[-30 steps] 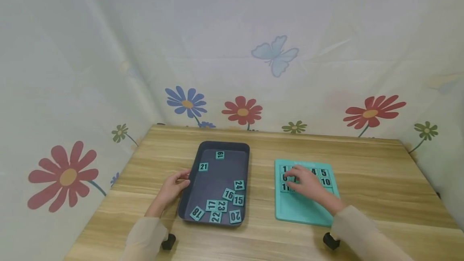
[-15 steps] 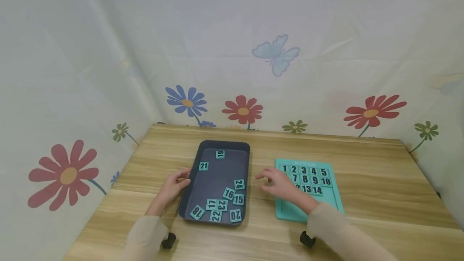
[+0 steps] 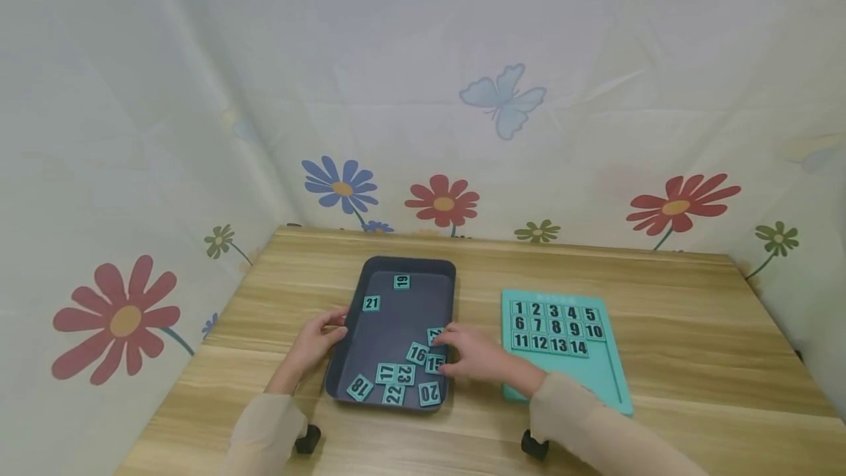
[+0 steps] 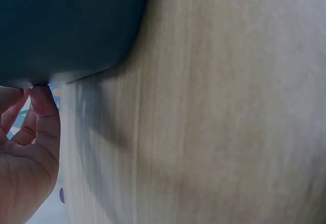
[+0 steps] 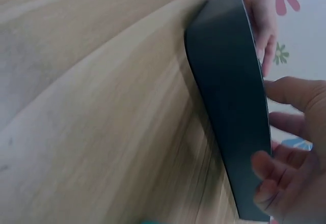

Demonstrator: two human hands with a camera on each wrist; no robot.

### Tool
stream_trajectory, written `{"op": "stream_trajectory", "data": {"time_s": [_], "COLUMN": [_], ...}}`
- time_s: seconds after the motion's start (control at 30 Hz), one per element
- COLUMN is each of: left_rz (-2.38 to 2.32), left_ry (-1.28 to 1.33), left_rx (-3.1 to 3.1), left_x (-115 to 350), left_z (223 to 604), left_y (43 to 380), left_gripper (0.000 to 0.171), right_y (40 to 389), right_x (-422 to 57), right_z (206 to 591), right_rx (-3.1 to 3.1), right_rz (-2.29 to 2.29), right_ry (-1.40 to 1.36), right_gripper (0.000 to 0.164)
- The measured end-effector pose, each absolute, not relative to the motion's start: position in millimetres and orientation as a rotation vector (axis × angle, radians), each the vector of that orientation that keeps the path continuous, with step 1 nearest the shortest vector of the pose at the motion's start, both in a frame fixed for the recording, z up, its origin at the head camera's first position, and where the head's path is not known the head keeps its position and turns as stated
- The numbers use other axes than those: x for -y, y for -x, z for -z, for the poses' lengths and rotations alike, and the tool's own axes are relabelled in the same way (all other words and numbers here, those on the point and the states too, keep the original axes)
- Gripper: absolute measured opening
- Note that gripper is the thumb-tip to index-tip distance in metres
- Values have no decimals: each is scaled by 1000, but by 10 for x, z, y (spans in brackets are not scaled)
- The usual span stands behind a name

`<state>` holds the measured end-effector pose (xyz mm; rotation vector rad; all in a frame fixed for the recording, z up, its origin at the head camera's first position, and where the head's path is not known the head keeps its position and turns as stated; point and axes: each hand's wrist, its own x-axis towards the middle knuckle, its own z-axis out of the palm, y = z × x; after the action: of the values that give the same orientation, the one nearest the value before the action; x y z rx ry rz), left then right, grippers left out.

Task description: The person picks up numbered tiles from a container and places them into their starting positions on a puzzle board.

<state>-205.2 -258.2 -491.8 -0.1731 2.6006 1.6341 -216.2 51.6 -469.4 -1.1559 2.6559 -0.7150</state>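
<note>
In the head view, a dark grey tray (image 3: 390,329) holds several teal number tiles. My left hand (image 3: 317,344) holds the tray's left side, its thumb (image 4: 45,104) against the outer wall in the left wrist view. My right hand (image 3: 479,355) reaches over the right rim with thumb and fingers apart, right at tile 15 (image 3: 432,364). Its fingers partly cover tile 24 (image 3: 432,333). Tile 16 (image 3: 417,353) lies beside them. In the right wrist view the fingertips pass behind the rim, which hides the tiles.
Right of the tray lies a teal number board (image 3: 562,373), tiles 1 to 14 set in rows, bare below. Tiles 19 (image 3: 401,282) and 21 (image 3: 371,303) lie at the tray's far end; others gather near its front. A flowered cloth (image 3: 370,57) hangs behind the wooden table (image 3: 687,329).
My right hand has moved left from the number board to the tray's right side, uncovering the board's tiles. My left hand stays at the tray.
</note>
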Motion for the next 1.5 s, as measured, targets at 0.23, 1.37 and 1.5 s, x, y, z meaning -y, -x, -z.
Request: {"op": "stream_trajectory", "data": {"time_s": [0.23, 1.37, 1.5], "left_rz": [-1639, -1618, -1607], "left_ry": [167, 180, 185], "left_rx": [-2596, -2608, -2620], "left_x": [2573, 2588, 2582], "left_z": [4906, 4939, 4935], "left_y": [2039, 2052, 2054], "left_gripper": [40, 40, 40], "right_y": [2160, 2156, 2146], "right_x": [-355, -479, -646], "right_z": [4686, 4567, 4466], "right_rx": [-2669, -2702, -2725], "right_rz": [516, 827, 869], "right_ry": [1002, 971, 983], "right_gripper": [43, 37, 35]}}
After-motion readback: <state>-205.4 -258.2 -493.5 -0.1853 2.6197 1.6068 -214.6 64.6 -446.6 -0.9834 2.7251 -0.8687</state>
